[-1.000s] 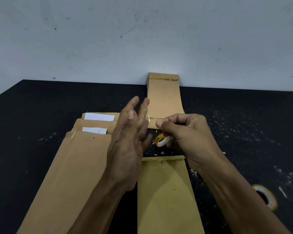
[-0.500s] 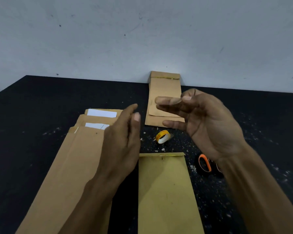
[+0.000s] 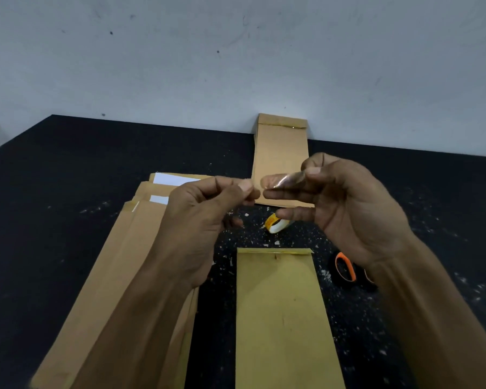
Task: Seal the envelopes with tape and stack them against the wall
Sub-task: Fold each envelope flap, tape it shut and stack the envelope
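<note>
A short strip of clear tape (image 3: 279, 181) is stretched in the air between my two hands. My left hand (image 3: 205, 217) pinches its left end and my right hand (image 3: 345, 203) holds its right end on the fingertips. Below them a yellowish envelope (image 3: 281, 318) lies on the black table (image 3: 54, 206) with its flap folded down. Left of it lies a pile of brown envelopes (image 3: 118, 276) with white paper showing at their open tops. A stack of brown envelopes (image 3: 279, 153) leans against the wall (image 3: 236, 66). A small tape roll (image 3: 275, 223) lies between stack and yellowish envelope.
Scissors with orange and black handles (image 3: 345, 269) lie right of the yellowish envelope, partly behind my right wrist. Paper crumbs are scattered over the middle and right of the table.
My right hand let go of the tape roll, which now lies on the table, and rose. Both hands came together and now hold a tape strip between them.
</note>
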`<action>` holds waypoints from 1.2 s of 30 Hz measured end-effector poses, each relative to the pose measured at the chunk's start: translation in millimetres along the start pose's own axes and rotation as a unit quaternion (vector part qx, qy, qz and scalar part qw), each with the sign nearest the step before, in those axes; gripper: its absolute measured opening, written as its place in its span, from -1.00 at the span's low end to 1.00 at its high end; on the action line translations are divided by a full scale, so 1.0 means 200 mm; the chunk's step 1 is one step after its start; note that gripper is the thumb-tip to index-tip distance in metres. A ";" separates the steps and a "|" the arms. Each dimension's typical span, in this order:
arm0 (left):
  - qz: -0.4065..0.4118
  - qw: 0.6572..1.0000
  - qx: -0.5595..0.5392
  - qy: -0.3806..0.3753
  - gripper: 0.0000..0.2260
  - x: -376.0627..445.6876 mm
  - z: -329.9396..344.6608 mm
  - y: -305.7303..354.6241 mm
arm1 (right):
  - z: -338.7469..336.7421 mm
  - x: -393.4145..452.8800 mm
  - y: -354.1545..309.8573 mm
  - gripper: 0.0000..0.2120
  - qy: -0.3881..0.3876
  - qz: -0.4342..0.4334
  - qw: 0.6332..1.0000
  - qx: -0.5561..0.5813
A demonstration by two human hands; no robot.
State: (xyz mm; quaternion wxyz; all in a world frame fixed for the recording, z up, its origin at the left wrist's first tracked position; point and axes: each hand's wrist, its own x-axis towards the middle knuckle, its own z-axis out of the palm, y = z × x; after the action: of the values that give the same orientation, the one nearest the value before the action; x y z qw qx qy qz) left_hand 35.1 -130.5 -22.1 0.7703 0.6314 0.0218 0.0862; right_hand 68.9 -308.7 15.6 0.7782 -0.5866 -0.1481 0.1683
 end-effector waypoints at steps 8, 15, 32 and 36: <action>0.011 0.983 0.178 0.043 -0.79 -0.09 0.00 -0.03 | -0.03 -0.10 -0.01 -0.78 0.073 0.109 0.967 -0.217; -0.035 0.961 0.269 0.050 -0.79 -0.15 0.02 -0.16 | -0.08 -0.14 0.14 -0.85 0.117 0.166 0.929 -0.310; 0.029 0.906 0.391 0.162 -0.77 -0.20 0.12 -0.22 | -0.10 -0.13 0.27 -0.78 0.158 0.135 0.905 -0.372; 0.052 0.894 0.419 0.151 -0.80 -0.21 0.12 -0.24 | -0.10 -0.12 0.29 -0.78 0.161 0.116 0.891 -0.408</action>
State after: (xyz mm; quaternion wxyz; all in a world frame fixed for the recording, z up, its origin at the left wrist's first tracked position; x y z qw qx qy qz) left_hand 2.9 -168.5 -67.3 0.4165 0.8751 0.1388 0.2037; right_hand 49.7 -321.1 -47.1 0.4581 -0.8848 -0.0071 0.0853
